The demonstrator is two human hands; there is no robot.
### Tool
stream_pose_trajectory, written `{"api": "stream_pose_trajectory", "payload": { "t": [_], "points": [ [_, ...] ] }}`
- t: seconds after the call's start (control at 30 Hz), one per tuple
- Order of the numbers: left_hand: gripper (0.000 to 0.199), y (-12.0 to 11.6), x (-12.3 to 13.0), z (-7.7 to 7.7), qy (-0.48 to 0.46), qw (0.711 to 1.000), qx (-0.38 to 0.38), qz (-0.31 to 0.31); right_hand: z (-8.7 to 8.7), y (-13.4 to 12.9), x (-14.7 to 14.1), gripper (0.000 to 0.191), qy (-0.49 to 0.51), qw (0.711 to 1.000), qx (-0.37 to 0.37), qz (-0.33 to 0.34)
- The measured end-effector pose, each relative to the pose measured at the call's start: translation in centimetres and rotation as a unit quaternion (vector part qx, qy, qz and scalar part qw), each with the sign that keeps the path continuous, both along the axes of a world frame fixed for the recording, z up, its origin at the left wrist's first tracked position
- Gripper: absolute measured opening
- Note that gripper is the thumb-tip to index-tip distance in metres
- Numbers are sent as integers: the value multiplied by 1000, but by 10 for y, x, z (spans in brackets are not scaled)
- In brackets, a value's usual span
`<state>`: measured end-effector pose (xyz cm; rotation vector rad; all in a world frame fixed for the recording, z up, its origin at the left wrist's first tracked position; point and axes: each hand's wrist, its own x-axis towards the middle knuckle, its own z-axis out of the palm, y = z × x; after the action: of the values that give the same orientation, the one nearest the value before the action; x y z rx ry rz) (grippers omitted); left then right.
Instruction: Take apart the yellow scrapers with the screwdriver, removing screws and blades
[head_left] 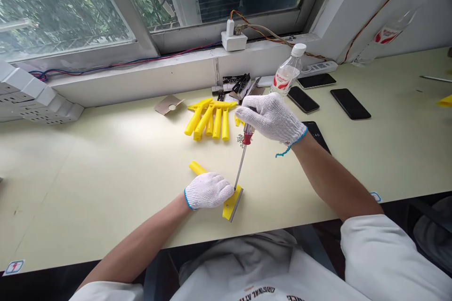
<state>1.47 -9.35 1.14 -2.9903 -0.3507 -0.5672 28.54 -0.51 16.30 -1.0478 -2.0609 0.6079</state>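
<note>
My left hand [209,190], in a white knit glove, is closed round a yellow scraper [231,204] lying on the table [141,197]. The scraper's handle sticks out at the upper left and its grey blade edge points to the lower right. In my right hand [273,118], also gloved, is the handle of a screwdriver [241,164] with a red collar. Its shaft slants down and the tip touches the scraper's head beside my left fingers. Small screws [241,139] lie in a pile behind the shaft.
Several yellow handles [209,120] lie at the back centre, by a brown cardboard piece [168,105] and black-and-white boxes [235,85]. A water bottle [287,71] and several phones [350,103] are behind and right of my right hand. White stacked parts [31,94] stand far left.
</note>
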Motion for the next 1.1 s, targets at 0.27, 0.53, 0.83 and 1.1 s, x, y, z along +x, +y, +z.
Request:
{"api": "stream_pose_trajectory", "payload": {
  "t": [0.27,0.53,0.83,1.1],
  "points": [
    [18,19,-1,-6,15,999,26,23,15,9,37,23,52,966,-137,215],
    [13,48,4,-9,47,998,34,32,20,21,5,41,-55,996,61,-18],
    [8,79,-2,-10,47,996,-2,77,34,31,0,25,52,992,-48,102],
    [3,84,-7,-14,28,997,-11,67,28,45,-18,53,44,998,9,-41]
  ]
}}
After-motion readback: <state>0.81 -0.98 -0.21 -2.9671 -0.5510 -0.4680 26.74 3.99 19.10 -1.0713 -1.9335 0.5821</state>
